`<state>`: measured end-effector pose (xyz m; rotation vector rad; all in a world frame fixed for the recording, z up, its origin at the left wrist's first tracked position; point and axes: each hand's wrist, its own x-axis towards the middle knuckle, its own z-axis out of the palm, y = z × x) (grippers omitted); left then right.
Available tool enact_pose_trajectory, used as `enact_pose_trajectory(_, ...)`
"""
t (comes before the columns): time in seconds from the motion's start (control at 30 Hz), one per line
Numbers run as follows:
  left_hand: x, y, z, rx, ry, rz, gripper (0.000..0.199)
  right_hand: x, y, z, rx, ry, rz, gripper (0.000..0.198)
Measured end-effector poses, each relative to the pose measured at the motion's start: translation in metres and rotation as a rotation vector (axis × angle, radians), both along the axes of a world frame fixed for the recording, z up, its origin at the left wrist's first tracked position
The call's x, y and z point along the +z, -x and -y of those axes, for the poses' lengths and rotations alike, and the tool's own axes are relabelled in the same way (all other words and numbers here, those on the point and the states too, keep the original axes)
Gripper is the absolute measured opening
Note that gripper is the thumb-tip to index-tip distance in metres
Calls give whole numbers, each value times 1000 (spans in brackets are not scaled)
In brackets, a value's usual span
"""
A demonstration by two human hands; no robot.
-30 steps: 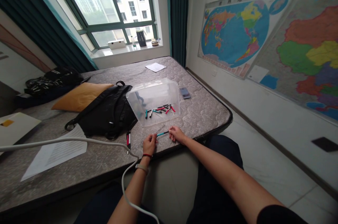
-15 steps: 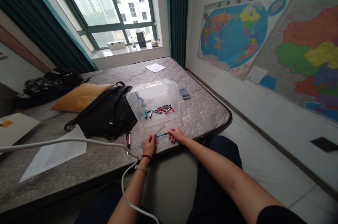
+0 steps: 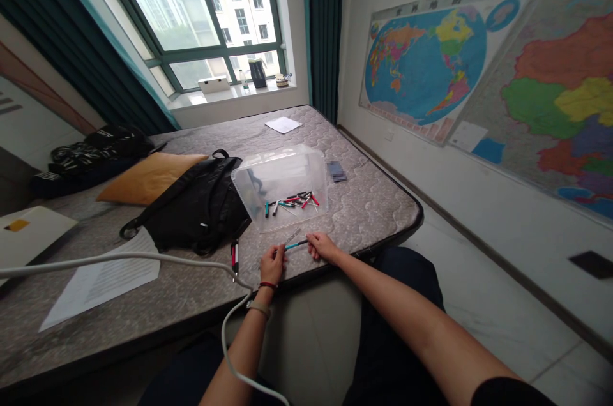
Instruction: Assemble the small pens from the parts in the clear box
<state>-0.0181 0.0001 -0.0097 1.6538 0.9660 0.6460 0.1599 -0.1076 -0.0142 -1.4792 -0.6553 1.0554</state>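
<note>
Between my hands is a slim pen (image 3: 295,244) with a teal barrel and a dark end. My left hand (image 3: 272,262) pinches its left end, and my right hand (image 3: 321,246) grips the dark right end. Both hands are just above the front edge of the mattress (image 3: 373,214). Beyond them a clear plastic bin (image 3: 287,170) lies on its side, its opening towards me. Several pens (image 3: 297,200) in red, black, white and teal are scattered inside it. Red and white pens (image 3: 234,257) lie left of my left hand.
A black backpack (image 3: 191,218) lies left of the bin, with an orange pillow (image 3: 148,179) behind it. A white cable (image 3: 191,257) crosses in front of my left forearm. Printed paper (image 3: 105,278) is at the left. A blurred dark phone-like object (image 3: 336,170) lies right of the bin.
The whole view has shifted very slightly. My hands keep the same hold on the pen, and nothing else has visibly moved.
</note>
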Motion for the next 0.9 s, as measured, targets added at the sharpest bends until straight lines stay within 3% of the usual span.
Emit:
enact_pose_trajectory(0.4,-1,-1,-1,37,52,79,44,1,-4,3,-89,-19,-129,32)
enact_pose_trajectory(0.63,-6,-2,-13,150,253,302,49,1,-8,9,-251,-185,-437,37)
enact_pose_trajectory(0.9,-6,1,-19,177,411,435,51,3,-8,13,-78,-124,-293,37)
